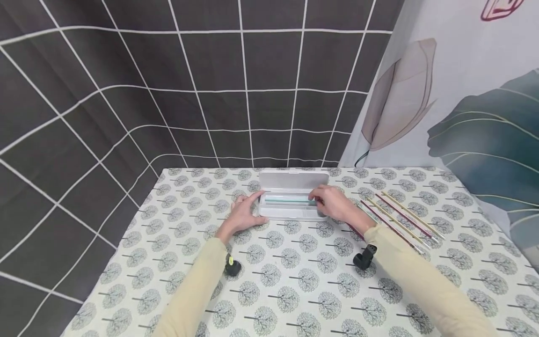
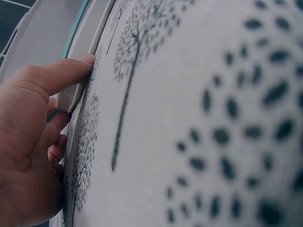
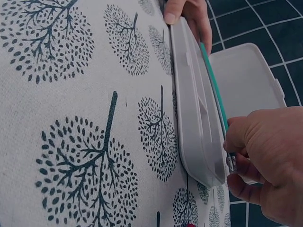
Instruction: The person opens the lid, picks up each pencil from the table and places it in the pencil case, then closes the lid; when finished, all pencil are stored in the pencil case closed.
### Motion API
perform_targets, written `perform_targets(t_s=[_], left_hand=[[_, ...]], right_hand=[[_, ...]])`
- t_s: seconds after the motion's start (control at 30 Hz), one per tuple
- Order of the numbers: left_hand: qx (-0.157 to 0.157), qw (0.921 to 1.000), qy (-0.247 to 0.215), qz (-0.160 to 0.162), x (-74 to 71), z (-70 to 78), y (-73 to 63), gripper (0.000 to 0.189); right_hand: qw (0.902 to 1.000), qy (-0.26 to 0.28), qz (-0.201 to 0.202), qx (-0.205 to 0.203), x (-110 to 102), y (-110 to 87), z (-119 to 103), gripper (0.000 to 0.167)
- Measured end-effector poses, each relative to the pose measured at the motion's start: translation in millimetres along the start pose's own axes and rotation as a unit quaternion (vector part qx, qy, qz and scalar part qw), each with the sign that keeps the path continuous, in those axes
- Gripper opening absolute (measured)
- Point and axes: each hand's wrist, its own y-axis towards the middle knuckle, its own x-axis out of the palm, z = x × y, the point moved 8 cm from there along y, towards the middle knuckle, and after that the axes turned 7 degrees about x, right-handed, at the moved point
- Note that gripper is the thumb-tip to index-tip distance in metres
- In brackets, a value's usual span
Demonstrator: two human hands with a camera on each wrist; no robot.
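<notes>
A white pencil case [image 1: 293,180] lies on the table, its lid raised at the back. My left hand [image 1: 243,214] grips the case's left end, thumb at the front corner and fingers behind. In the left wrist view, the thumb [image 2: 71,73] lies along the case's edge. My right hand [image 1: 334,203] pinches a slim green pencil [image 3: 215,85] near its silvery end, over the case's right side. The pencil runs lengthwise along the back compartment. A divider splits the front part of the tray [image 3: 201,111].
Several red and gold pencils lie slanted to the right of the case, among them a gold pencil [image 1: 414,215] and a red pencil [image 1: 389,223]. My right forearm partly covers others. The tree-print tablecloth [image 1: 290,281] ends at a dark grid-patterned curtain [image 1: 269,112].
</notes>
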Motion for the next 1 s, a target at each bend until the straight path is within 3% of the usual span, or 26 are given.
perform_targets(t_s=[1.0], left_hand=[[-0.006, 1.0, 0.001, -0.004, 1.1, -0.1, -1.0, 0.096]], right_hand=[[0.9995, -0.004, -0.03, 0.003, 10.0, 9.3, -2.6, 0.026]])
